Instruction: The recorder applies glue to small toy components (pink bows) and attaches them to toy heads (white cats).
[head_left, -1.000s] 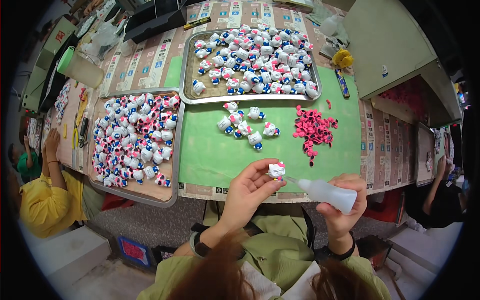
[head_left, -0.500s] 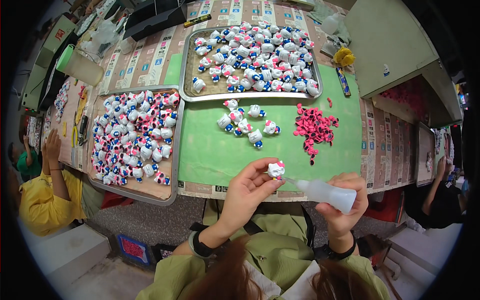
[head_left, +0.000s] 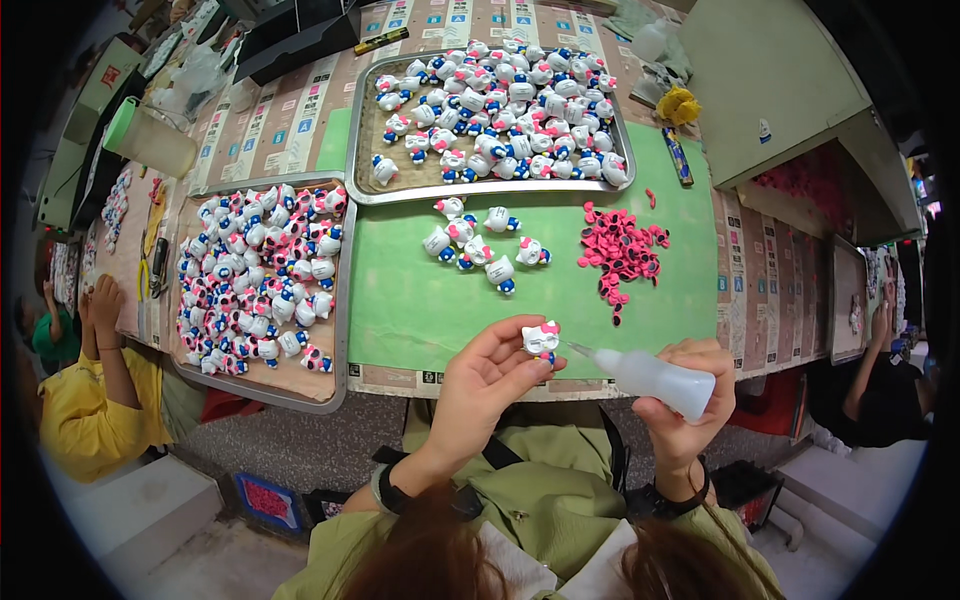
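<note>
Between the thumb and fingers of my left hand (head_left: 487, 383) is a small white cat figurine (head_left: 541, 341) with a pink bow and blue clothes, its face up. My right hand (head_left: 693, 405) is wrapped round a translucent squeeze bottle (head_left: 655, 381), tilted so its thin needle tip points left at the figurine, a small gap away. Beyond my hands several loose cat figurines (head_left: 499, 270) lie on the green mat (head_left: 420, 330). To their right is a heap of small pink sunglasses-like pieces (head_left: 622, 250) with dark parts.
A metal tray (head_left: 490, 192) of cat figurines stands at the back, another tray (head_left: 341, 300) with pink-trimmed ones at left. A lidded jar (head_left: 150, 138), pliers (head_left: 145, 275), a yellow tube (head_left: 677, 157) and a metal cabinet (head_left: 770, 90) surround the mat. Co-workers sit at both sides.
The bottle's tip has drawn back from the figurine, leaving a gap. My left hand has shifted slightly left with the figurine, which is turned a little. The whole view has shifted slightly.
</note>
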